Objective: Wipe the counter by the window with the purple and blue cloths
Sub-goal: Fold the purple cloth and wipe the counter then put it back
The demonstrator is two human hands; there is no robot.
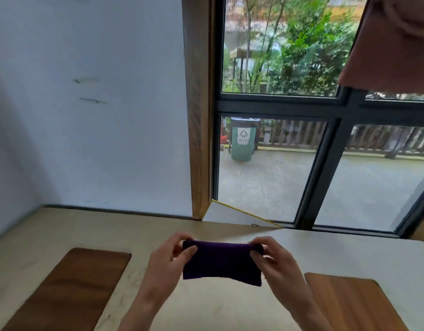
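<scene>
A dark purple cloth (221, 263) is folded and held up above the pale counter (39, 230), stretched between both hands. My left hand (172, 254) pinches its upper left corner. My right hand (270, 254) pinches the upper right corner. The cloth hangs down from the folded top edge and does not touch the counter. No blue cloth is in view.
Two brown wooden boards lie on the counter, one at the left (70, 285), one at the right (349, 302). A dark-framed window (325, 101) with a wooden jamb (199, 115) stands behind. A white wall is at the left. Brown fabric (392, 44) hangs at the top right.
</scene>
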